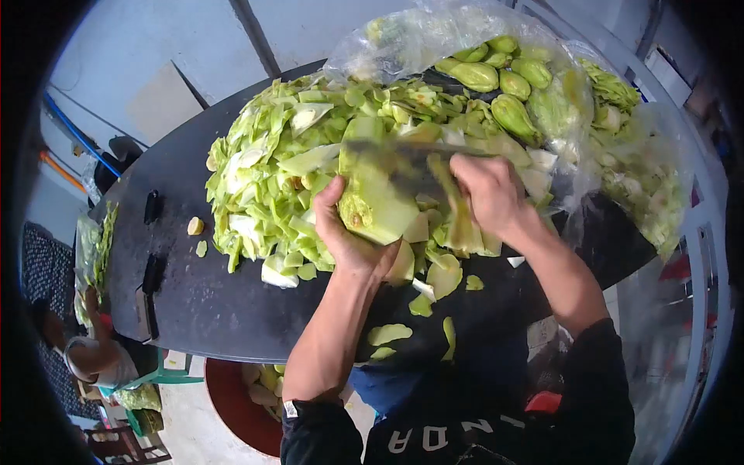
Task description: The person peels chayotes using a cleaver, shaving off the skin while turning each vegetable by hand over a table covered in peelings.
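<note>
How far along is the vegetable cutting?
Seemingly partway. Done: a large heap of cut pieces. In hand: a pale green chunk in the left hand, a blurred knife in the right hand. Probably left: whole green vegetables near the plastic bag.

Head-worn view (the only one), looking forward and steeply down from just above the forearms.

1. Heap of pieces (256, 167): on the table (182, 302), left of and beyond the grip.
2. Whole vegetables (513, 116): beyond the grip, rightward.
3. Tub (232, 411): nearer the wearer, left of the grip.
</note>
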`<action>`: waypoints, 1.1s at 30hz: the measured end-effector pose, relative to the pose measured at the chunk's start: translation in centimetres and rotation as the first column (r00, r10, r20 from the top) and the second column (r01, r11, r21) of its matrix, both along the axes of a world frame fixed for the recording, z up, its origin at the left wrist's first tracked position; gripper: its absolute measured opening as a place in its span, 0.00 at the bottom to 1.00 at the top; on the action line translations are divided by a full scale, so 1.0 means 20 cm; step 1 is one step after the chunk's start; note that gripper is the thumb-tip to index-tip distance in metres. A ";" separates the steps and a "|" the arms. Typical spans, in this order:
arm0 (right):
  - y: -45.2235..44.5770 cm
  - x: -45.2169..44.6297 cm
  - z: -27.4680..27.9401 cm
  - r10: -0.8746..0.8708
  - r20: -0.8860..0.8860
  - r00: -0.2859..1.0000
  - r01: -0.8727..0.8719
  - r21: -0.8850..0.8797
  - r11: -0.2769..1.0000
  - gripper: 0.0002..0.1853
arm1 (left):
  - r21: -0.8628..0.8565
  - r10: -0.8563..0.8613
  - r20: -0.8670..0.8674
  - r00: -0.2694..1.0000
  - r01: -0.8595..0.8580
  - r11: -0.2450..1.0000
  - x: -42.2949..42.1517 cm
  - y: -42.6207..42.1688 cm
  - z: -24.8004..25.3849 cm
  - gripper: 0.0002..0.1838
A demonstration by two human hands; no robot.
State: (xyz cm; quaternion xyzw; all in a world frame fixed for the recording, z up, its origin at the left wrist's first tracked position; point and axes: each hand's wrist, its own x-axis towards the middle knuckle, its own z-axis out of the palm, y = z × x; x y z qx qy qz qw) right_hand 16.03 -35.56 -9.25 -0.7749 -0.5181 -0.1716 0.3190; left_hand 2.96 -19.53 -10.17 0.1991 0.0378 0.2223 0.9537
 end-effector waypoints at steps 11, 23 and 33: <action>0.01 0.01 0.05 -0.016 0.049 0.999 0.017 -0.028 0.999 0.05 | -0.017 -0.008 -0.030 1.000 0.008 1.000 0.00 -0.01 0.00 0.33; -0.01 -0.08 0.07 0.102 0.018 0.995 -0.102 0.016 0.995 0.09 | -0.052 -0.021 -0.071 0.997 0.017 0.998 0.00 0.01 0.05 0.27; -0.06 0.07 0.01 -0.166 -0.014 0.986 0.165 -0.065 0.984 0.05 | 0.125 -0.078 -0.025 0.997 0.081 0.989 0.01 -0.05 0.04 0.30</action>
